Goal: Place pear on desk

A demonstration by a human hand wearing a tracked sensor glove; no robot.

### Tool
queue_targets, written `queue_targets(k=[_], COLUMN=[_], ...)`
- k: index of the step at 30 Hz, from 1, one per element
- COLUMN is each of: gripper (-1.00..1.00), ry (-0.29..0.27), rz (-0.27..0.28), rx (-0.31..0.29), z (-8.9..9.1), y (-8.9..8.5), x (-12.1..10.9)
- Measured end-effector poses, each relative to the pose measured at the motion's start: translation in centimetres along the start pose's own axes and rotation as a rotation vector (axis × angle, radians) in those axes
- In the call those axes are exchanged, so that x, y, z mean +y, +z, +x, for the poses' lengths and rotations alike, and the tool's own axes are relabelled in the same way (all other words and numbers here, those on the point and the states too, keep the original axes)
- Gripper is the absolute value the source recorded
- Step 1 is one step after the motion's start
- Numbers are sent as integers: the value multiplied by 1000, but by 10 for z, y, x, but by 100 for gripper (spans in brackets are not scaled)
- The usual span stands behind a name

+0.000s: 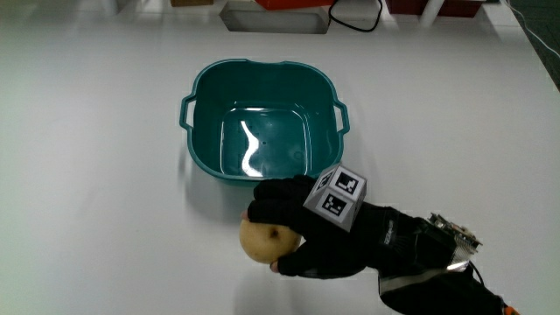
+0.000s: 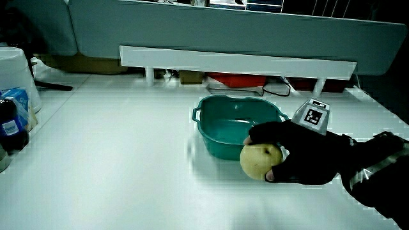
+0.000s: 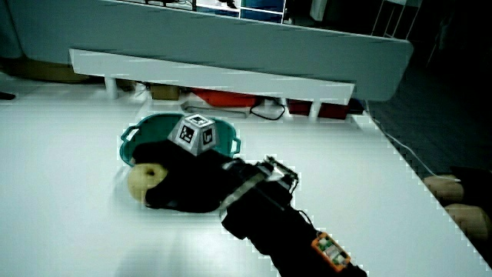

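Pear (image 1: 262, 241), gripped in the hand's (image 1: 302, 232) curled fingers at lower centre beside the basin (image 1: 262, 122): I'd settle it on the desk (image 1: 96, 175) before loosening.

We find no words, brand names or numbers that can be read anywhere. The only sign-like marks are the black-and-white square patterns on the faces of the small cube (image 1: 338, 192) on the back of the hand (image 1: 302, 234), just beside the teal tub (image 1: 262, 122). A bottle (image 2: 11, 125) in a side view carries a pale label, too small for us to read.
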Motion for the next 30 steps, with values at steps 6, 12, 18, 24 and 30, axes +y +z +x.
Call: queue_targets(k=[6, 12, 18, 24, 30], gripper=[0, 0, 0, 0, 0], ry=[-6, -6, -16, -14, -20], rz=[-63, -94, -117, -133, -136], rx=[-1, 0, 0, -22, -3], z=[-2, -3, -1, -2, 2], y=[-22, -36, -46, -54, -56], x=[1, 2, 2, 3, 4])
